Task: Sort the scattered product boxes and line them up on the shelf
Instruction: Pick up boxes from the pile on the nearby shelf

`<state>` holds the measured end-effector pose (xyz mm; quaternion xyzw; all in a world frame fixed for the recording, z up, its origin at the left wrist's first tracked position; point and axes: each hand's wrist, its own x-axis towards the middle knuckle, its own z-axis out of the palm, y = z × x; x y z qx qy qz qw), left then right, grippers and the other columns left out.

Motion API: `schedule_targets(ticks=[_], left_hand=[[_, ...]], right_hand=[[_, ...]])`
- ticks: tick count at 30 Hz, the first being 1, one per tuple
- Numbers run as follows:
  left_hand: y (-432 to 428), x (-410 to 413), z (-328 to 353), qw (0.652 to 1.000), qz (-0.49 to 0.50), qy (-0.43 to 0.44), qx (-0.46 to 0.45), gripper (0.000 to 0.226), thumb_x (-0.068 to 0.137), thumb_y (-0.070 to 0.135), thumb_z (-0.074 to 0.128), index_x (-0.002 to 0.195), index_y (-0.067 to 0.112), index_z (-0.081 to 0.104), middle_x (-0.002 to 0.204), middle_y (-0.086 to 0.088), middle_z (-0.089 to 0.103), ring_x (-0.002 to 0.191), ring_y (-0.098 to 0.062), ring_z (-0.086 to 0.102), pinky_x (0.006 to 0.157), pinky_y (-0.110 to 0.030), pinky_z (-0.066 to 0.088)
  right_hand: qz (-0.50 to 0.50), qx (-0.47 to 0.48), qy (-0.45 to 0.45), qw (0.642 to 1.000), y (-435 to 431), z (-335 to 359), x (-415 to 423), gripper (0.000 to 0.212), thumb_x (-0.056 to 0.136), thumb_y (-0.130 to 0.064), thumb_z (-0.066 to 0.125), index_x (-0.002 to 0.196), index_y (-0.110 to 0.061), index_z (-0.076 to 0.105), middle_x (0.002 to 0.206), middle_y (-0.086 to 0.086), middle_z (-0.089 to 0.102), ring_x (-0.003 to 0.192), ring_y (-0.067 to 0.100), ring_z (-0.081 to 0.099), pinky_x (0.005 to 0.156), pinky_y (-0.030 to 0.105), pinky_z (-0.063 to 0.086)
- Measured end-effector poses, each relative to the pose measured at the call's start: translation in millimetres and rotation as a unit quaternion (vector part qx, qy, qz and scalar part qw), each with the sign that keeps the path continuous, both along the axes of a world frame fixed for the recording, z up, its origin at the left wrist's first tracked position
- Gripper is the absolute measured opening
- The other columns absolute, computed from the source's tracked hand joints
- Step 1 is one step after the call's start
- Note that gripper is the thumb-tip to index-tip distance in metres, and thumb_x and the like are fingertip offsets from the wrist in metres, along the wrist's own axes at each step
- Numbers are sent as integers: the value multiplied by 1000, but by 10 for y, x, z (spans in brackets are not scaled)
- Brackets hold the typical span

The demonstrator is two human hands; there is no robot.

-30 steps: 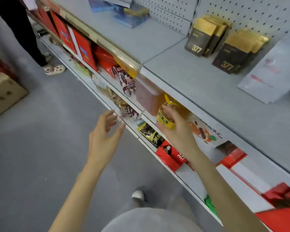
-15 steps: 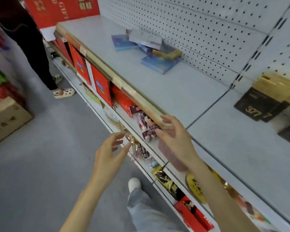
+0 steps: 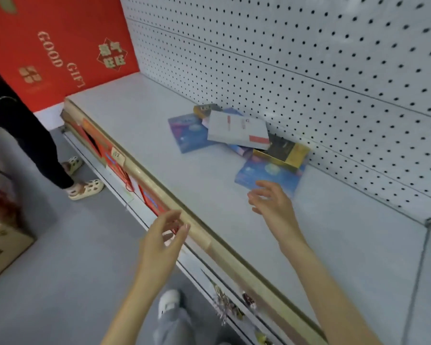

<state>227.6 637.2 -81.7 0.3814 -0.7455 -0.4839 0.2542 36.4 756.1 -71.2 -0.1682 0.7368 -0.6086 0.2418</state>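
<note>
The sorting step is at its very start, as I judge it: no box is picked up yet and none stands in a line. The product boxes lie in 1 untidy heap at the back of the shelf (image 3: pixel 135 125), against the pegboard wall (image 3: pixel 296 61). On top is a white box (image 3: pixel 237 131), tilted. It rests partly on a blue box (image 3: pixel 186 134) that lies flat at the left. A black and gold box (image 3: pixel 283 153) sits on the corner of a second blue box (image 3: pixel 261 175), which is the nearest one to the person. A small dark box (image 3: pixel 204 109) shows behind the heap.

The right hand (image 3: pixel 271 200) hovers over the shelf, just at the near edge of that second blue box. Its fingers are loose and spread, and it holds nothing. I cannot tell if the fingertips touch the box. The left hand (image 3: pixel 159 242) is empty too, with fingers lightly bent, over the front rail of the shelf.

The next move, I think, calls for taking the near blue box. The black and gold box lies on it, so it should be lifted off first, or it may slide. After that, the boxes of the same kind go together, standing in a row on the bare shelf.
</note>
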Motion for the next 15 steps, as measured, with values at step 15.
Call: schedule_targets(ticks=[15], left_hand=[[-2540,-1689,197,973,-230,14,-11,25,88,22,63,112,28,56,109,12,62,97,-2,61,72,-10,46]], right_hand=[[-284,-236,-324,871,-2169,-8,-551,38,91,-31,60,123,-11,56,110,14,68,96,24,67,76,33,56]])
